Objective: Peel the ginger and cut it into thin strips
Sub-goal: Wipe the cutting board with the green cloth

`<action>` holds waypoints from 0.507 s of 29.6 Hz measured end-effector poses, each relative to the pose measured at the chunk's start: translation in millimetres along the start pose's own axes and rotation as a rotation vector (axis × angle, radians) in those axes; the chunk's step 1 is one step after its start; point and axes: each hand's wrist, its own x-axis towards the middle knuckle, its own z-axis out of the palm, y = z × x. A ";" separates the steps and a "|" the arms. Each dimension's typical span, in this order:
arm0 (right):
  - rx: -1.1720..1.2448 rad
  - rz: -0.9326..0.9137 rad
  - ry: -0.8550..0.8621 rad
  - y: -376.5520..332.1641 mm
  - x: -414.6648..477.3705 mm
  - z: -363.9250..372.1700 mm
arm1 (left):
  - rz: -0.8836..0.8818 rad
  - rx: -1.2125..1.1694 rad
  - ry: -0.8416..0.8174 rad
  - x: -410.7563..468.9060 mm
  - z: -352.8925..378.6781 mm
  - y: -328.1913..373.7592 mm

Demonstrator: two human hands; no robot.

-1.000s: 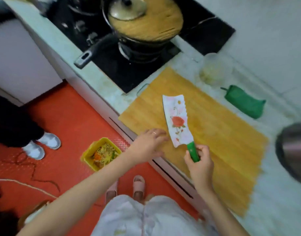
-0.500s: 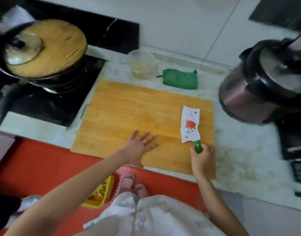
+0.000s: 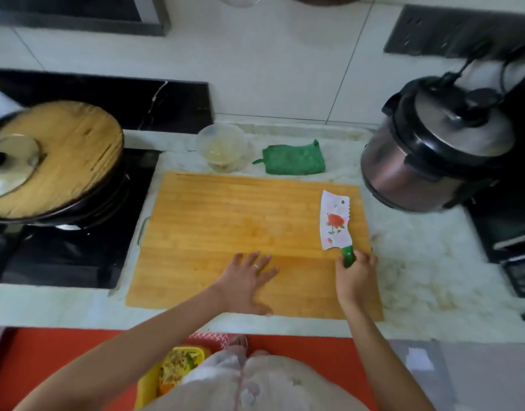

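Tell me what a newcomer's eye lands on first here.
The rose-printed cleaver lies flat at the right edge of the bamboo cutting board, its green handle gripped by the right hand. The left hand rests spread on the board's near side. A steel cooker stands back right.

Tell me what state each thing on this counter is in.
cutting board: no ginger on it
knife: blade flat side up
left hand: open, flat on the cutting board
right hand: grips the knife handle
pan: covered
cooker: lid shut
cloth: folded
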 end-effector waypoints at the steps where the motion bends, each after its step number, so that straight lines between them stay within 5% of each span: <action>1: 0.007 0.027 0.002 -3.6 2.1 0.7 | 0.001 -0.122 0.065 4.3 -5.8 -6.1; 5: 0.021 0.003 0.054 -26.1 6.4 2.9 | -0.028 -0.529 0.285 41.6 -28.6 -46.6; 15: 0.026 -0.216 -0.027 -91.2 18.2 42.9 | -0.279 -0.457 0.467 220.8 -117.1 -147.9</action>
